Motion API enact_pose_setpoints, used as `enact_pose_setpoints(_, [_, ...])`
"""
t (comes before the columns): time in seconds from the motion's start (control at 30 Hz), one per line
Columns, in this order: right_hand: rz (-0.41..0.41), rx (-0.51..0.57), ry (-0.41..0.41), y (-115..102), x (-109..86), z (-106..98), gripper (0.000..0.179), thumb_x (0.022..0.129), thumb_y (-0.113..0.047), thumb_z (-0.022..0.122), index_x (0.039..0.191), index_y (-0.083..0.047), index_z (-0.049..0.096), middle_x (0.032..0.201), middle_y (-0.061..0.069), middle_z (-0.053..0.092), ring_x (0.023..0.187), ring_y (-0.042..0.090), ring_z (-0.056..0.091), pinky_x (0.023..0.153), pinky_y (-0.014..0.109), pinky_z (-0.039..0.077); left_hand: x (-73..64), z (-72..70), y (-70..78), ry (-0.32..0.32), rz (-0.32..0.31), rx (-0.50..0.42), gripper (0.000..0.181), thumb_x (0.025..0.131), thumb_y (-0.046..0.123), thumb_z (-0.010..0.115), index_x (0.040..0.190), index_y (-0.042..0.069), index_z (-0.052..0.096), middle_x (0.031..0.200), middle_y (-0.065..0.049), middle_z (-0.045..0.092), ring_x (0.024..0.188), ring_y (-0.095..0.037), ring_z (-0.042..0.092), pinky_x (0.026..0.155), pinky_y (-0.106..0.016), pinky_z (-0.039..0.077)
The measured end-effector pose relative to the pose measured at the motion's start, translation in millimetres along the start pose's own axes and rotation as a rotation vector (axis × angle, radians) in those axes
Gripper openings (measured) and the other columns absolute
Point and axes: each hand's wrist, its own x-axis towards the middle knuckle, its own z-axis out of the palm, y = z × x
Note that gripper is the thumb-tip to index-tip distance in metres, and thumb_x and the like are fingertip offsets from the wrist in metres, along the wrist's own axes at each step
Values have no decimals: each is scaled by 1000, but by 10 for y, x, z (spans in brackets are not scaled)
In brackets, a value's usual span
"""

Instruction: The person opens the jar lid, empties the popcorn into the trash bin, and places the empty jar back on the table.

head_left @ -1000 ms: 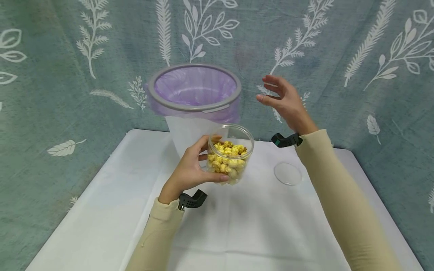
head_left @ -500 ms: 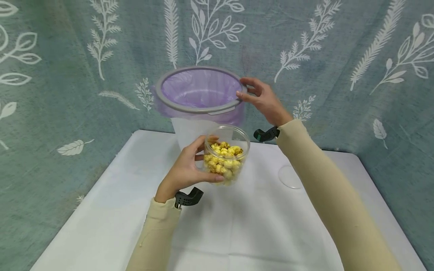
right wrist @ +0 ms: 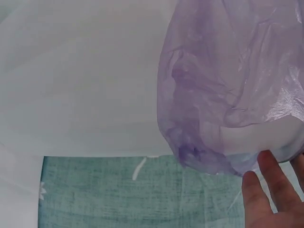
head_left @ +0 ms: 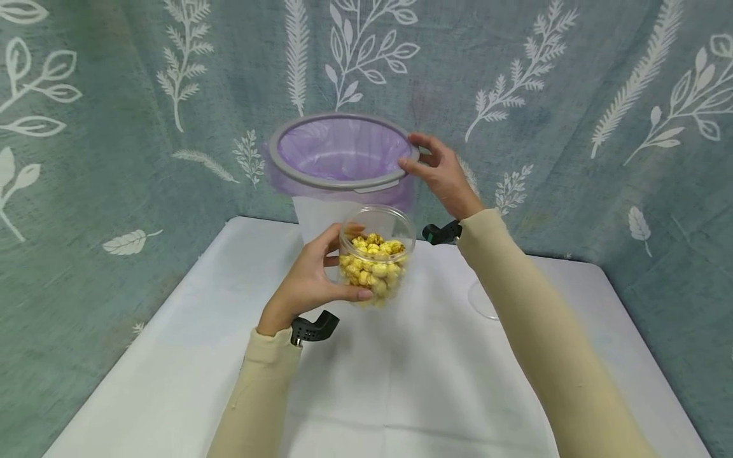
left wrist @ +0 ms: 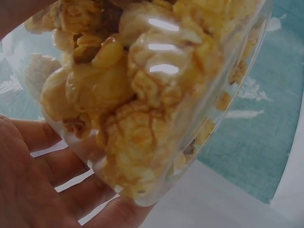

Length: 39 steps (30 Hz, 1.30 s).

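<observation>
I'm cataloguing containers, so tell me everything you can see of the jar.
The jar is round, clear and glossy, apparently plastic, with a clear rim round its open top. Yellow popcorn with brown patches fills much of it, below the rim. It is roughly upright, seemingly raised above the table, in front of the bin. The left hand grips its left side, thumb across the front.

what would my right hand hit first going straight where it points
Probably the grey rim of the bin: the right hand seems to have its fingers on it, though depth is unclear.
</observation>
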Motion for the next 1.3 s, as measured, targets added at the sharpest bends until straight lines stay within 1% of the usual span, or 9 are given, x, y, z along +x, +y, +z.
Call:
enact_pose_setpoints(0.17, [4, -23, 30, 17, -14, 27, 66, 102, -24, 72, 159, -10, 43, 159, 9, 46, 136, 24, 54, 114, 46, 43, -32, -40, 39, 27, -33, -37, 93, 71, 8, 98, 152, 12, 52, 145, -5, 59, 126, -24, 60, 104, -54, 50])
enact_pose_setpoints(0.3, [23, -30, 22, -105, -84, 64, 65, 103, -23, 69, 161, -8, 40, 161, 13, 43, 138, 27, 52, 117, 49, 40, -73, -155, 94, 39, -58, -50, 95, 72, 8, 98, 154, 12, 50, 147, -5, 57, 130, -25, 56, 106, -56, 47])
enact_pose_setpoints(0.43, [40, -30, 14, -253, -155, 82, 65, 104, -20, 66, 161, -5, 38, 162, 16, 41, 139, 29, 50, 118, 49, 38, -67, -393, 245, 51, -64, -1, 95, 73, 6, 97, 155, 14, 49, 147, -6, 58, 131, -24, 56, 106, -52, 48])
enact_pose_setpoints(0.57, [53, -32, 12, -297, -174, 76, 66, 104, -21, 67, 162, -7, 38, 164, 14, 39, 141, 26, 49, 119, 45, 38, 3, -706, 475, 77, -57, 48, 92, 74, 0, 95, 154, 12, 51, 145, -9, 58, 125, -24, 60, 101, -40, 52])
enact_pose_setpoints(0.73, [69, -2, 15, -281, -167, 55, 65, 104, -23, 66, 162, -9, 38, 164, 12, 39, 141, 25, 50, 120, 45, 38, 175, -1083, 801, 120, -72, 106, 74, 77, -3, 91, 142, 6, 58, 148, -7, 55, 118, -24, 63, 94, -31, 54])
enact_pose_setpoints(0.8, [72, 5, 11, -264, -154, 49, 65, 105, -23, 65, 162, -10, 38, 163, 13, 40, 139, 25, 51, 120, 46, 37, 254, -1213, 917, 129, -91, 130, 71, 79, -1, 90, 142, 8, 58, 145, -6, 56, 116, -25, 63, 93, -30, 55])
enact_pose_setpoints(0.93, [82, 17, 4, -220, -120, 34, 66, 104, -22, 65, 163, -12, 37, 164, 12, 39, 140, 24, 51, 121, 46, 35, 479, -1423, 1063, 134, -98, 161, 69, 82, 0, 89, 142, 9, 56, 135, -8, 59, 116, -26, 60, 88, -26, 58])
enact_pose_setpoints(1.1, [75, -2, 12, -219, -123, 53, 67, 104, -21, 68, 162, -9, 37, 163, 13, 40, 140, 26, 50, 120, 47, 36, 807, -1589, 1133, 142, -138, 302, 73, 80, 13, 94, 141, 12, 54, 131, -2, 58, 119, -22, 55, 94, -28, 56])
enact_pose_setpoints(1.3, [54, 8, 13, -71, -39, 71, 68, 103, -25, 69, 162, -13, 38, 161, 11, 42, 136, 25, 52, 116, 46, 40, 1114, -1654, 1225, 119, -244, 535, 94, 80, 36, 94, 156, 15, 42, 152, -8, 49, 134, -25, 49, 110, -45, 47])
